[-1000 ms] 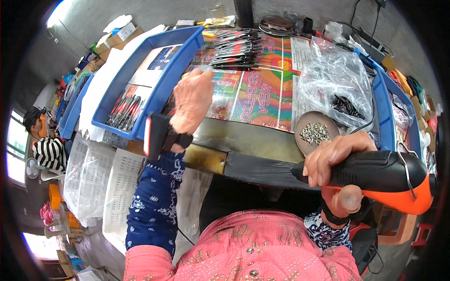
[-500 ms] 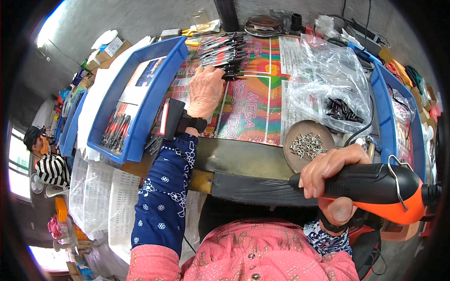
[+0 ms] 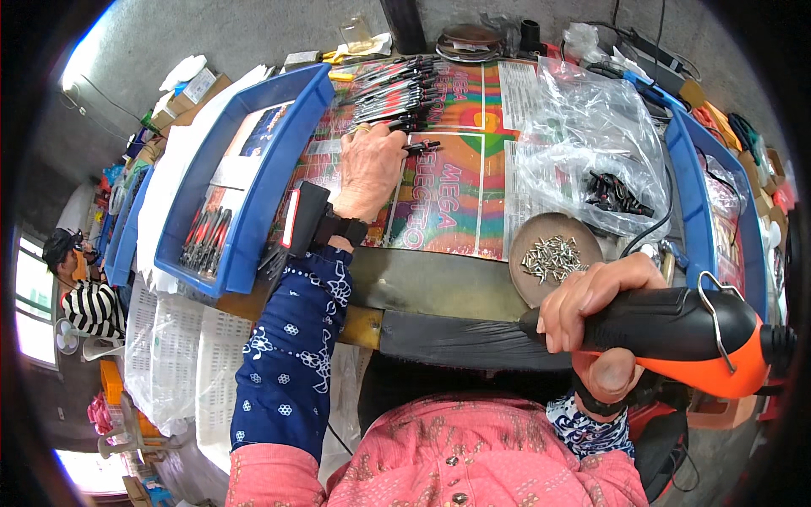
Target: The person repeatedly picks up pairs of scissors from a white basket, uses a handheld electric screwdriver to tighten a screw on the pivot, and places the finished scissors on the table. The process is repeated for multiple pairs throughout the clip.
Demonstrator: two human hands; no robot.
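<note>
A left hand [image 3: 372, 165] hides its own fingertips and most of a black pen [image 3: 422, 147], one end poking out. Across the desk [image 3: 439, 283], the right hand [image 3: 601, 291] covers part of a black-and-orange power tool [image 3: 676, 325], whose far end fades into darkness. Screws [image 3: 551, 260] look too small to tell their heads; folds in a clear bag [image 3: 583, 114] blur the black parts [image 3: 618, 194]. The lower edge crops a pink shirt [image 3: 448, 448].
</note>
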